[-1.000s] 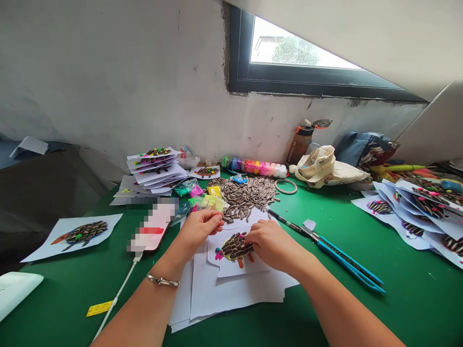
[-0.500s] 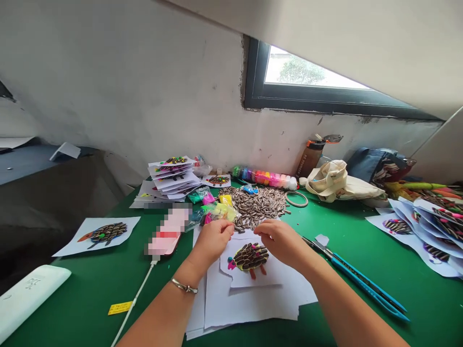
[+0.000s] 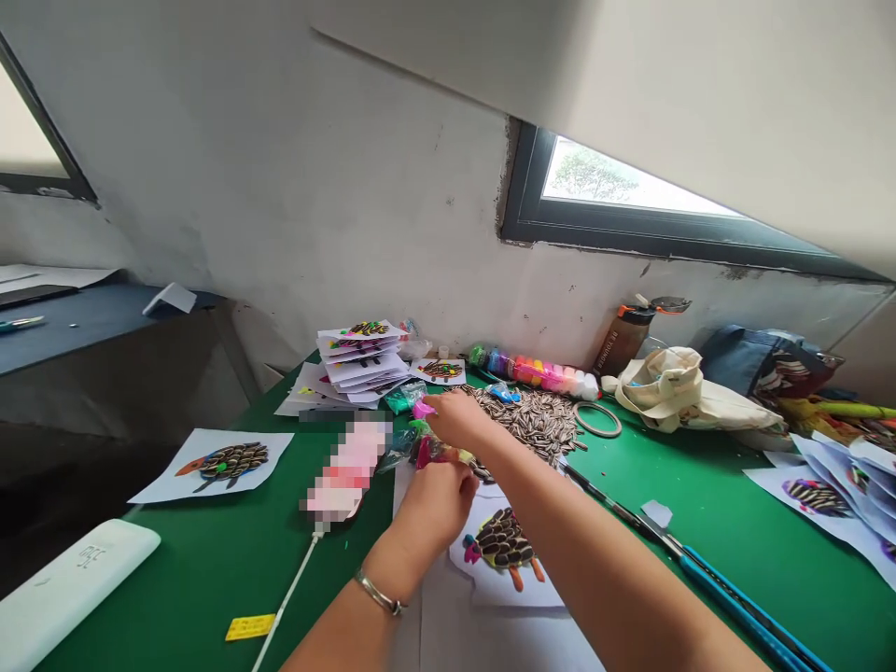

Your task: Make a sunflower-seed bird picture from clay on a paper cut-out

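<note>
My right hand [image 3: 458,420] reaches across to a lump of pink modelling clay [image 3: 422,409] among the small bags, its fingers pinched at the clay. Below it, my left hand [image 3: 441,499] hovers over the paper's upper edge with thumb and fingers pressed together; whatever they hold is hidden. A torn white sheet [image 3: 490,593] carries a bird picture [image 3: 504,541] made of sunflower seeds, with a pink and teal clay head and orange-brown legs. My right forearm covers part of it. Behind my hands lies a heap of striped sunflower seeds [image 3: 539,420].
Stacked seed pictures [image 3: 364,369] stand at the back left, another picture [image 3: 220,467] nearer. A phone [image 3: 350,471] on a white cable, a power bank [image 3: 77,593], blue-handled tweezers [image 3: 728,579], a tape roll [image 3: 597,420], clay tubs [image 3: 536,371], a bottle [image 3: 623,341] and a cloth bag [image 3: 665,387] surround the work.
My right hand has moved left and forward from above the bird picture to the pink clay. My left hand stays low near the paper. The view has turned slightly left and up.
</note>
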{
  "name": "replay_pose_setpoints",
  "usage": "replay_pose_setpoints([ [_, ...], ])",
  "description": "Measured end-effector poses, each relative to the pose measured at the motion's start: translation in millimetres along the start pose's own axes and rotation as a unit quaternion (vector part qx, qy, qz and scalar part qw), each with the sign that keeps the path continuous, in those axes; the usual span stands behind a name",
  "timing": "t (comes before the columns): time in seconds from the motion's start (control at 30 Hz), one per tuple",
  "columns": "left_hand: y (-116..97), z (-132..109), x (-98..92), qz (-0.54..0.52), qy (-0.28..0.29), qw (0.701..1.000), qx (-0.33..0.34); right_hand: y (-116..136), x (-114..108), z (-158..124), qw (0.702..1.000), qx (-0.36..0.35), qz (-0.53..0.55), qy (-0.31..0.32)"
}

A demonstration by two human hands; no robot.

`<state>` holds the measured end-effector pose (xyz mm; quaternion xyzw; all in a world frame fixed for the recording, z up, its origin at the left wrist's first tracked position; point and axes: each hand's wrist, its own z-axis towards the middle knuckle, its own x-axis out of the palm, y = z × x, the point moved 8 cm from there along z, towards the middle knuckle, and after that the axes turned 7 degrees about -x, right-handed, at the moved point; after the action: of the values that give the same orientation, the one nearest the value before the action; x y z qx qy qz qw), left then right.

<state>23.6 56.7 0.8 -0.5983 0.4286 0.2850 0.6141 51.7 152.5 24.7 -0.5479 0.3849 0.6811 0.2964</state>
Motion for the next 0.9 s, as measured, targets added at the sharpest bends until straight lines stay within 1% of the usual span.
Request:
replay_pose_setpoints([
  [0.1,-2.3,-2.7,1.4,0.020,0.021,1.000,-0.004,-2.5,12.2,7.3,1.000,0.012,0.005,0.014],
  [0.17,-3.6,-3.2,2.9,0.018,0.029,0.999,-0.003,-9.8,14.8,8.4,1.000,0.019,0.010,0.020],
  [0.23,-3.5,-2.9,3.9,0.009,0.027,1.000,-0.004,-22.4,11.0,7.7,0.999,0.033,0.009,0.017],
  [0.33,-3.0,-2.9,5.4,0.001,0.022,1.000,-0.004,-44.0,-2.5,4.8,0.998,0.061,-0.007,0.002],
  [0.43,-3.7,-3.8,6.9,-0.001,0.025,1.000,0.002,-51.3,-14.6,1.6,0.997,0.074,-0.037,-0.011],
  [0.5,-3.6,-4.3,7.3,0.001,0.027,1.000,0.001,-42.2,-17.9,0.5,0.996,0.065,-0.059,-0.021],
  [0.57,-4.7,-4.7,7.8,0.005,0.024,1.000,0.011,-23.1,-14.5,1.3,0.996,0.034,-0.075,-0.019],
  [0.63,-7.3,-4.8,9.0,0.000,0.022,0.999,0.035,-0.1,-3.4,4.0,0.997,-0.011,-0.082,0.008],
  [0.7,-9.4,-4.5,9.7,-0.025,0.013,0.998,0.062,17.5,9.1,7.8,0.994,-0.043,-0.091,0.040],
  [0.8,-8.9,-2.6,11.7,-0.059,0.003,0.995,0.080,28.1,22.5,13.9,0.990,-0.061,-0.101,0.074],
  [0.9,-6.6,0.3,15.6,-0.082,0.013,0.994,0.069,29.5,27.8,16.7,0.989,-0.076,-0.101,0.080],
])
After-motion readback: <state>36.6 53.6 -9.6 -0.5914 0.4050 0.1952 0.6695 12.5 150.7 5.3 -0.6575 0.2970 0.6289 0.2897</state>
